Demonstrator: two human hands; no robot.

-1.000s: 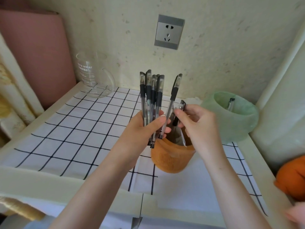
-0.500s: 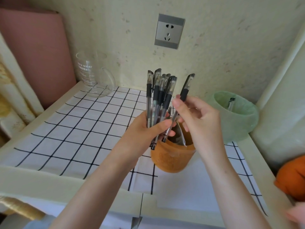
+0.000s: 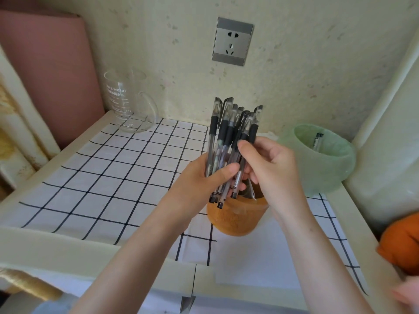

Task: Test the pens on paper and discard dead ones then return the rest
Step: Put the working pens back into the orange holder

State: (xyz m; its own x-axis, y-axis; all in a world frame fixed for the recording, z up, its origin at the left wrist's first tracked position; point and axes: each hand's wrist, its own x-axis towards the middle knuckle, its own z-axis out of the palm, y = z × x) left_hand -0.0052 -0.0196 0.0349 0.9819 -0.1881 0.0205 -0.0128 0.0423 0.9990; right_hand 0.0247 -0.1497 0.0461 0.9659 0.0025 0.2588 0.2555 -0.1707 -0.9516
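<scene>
- Nearest to me, under the right forearm, the sheet of paper [image 3: 260, 252] is lying flat on the checked cloth [image 3: 102, 168]. Nothing is weighing it down, so I am judging that a dragging forearm could push or crease it before any pen is tried.
- Just below both hands the orange cup [image 3: 235, 218] is standing upright. The lower ends of the pens [image 3: 229, 141] are hanging over its rim on the left-hand side. If the grip is loosening, some could be missing the cup and rolling over the cloth towards the near edge.
- The left hand [image 3: 204, 177] is gripping the pens as one upright bundle, capped ends up, with the thumb across the front.
- The right hand [image 3: 269, 168] is closing on the same bundle from its right side, thumb on the dark grips and fingers curled behind. I cannot tell whether it is pinching only one pen.
- I am expecting the rubber grips to be catching on each other, so pulling one pen could be dragging its neighbours out.
- Beyond the right hand the green container [image 3: 328, 168] is holding one pen [image 3: 317, 141]. If this is the discard place, a good pen could be landing there by mistake.
- Far beyond the left hand the glass jug [image 3: 129, 103] is standing by the wall, well apart. Only a wide swing would be endangering it.
</scene>
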